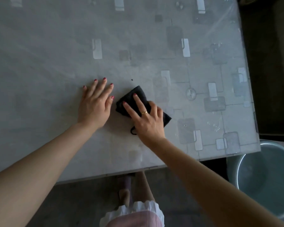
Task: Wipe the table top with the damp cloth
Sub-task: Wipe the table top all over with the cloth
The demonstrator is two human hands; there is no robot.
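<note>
- The tabletop is a flat grey surface under a clear, glossy cover, printed with pale and dark rounded rectangles joined by thin lines.
- A dark, soft cloth, folded into a rough oblong, lies near the tabletop's middle, with a small loop poking out at its near edge.
- The right hand presses on the cloth, two fingers stretched straight across it and the others bent at its far side; a gold ring sits on one finger.
- The left hand lies flat, fingers spread, on the bare tabletop just beside the cloth.
- A tiny dark speck sits just beyond the cloth.
- A round metal basin, smooth and shiny, stands on the floor by the tabletop's near right corner.
</note>
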